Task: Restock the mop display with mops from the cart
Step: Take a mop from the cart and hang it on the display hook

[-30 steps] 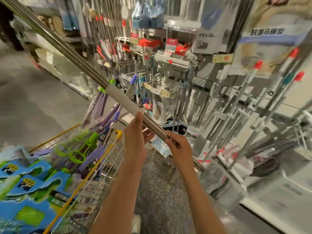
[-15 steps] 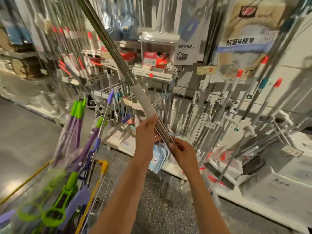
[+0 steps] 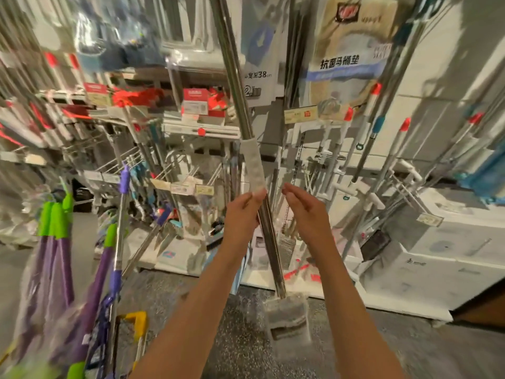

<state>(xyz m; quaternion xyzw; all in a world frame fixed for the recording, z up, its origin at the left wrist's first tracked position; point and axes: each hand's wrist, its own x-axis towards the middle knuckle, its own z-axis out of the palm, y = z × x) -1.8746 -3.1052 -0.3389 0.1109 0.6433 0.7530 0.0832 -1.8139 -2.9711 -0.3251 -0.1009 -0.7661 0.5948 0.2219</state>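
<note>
The left hand (image 3: 240, 214) grips the nearly upright steel mop handle (image 3: 236, 86) at its white label; the right hand (image 3: 307, 212), fingers relaxed, hovers just beside it.

mop (image 3: 269, 242): steel pole, near upright | head wrapped, on floor | cart (image 3: 136, 321): yellow-cornered, lower left

Two bare forearms, no sleeves reaching the wrists, left hand (image 3: 241, 214) and right hand (image 3: 307, 214) ungloved, no rings or watch showed
</note>
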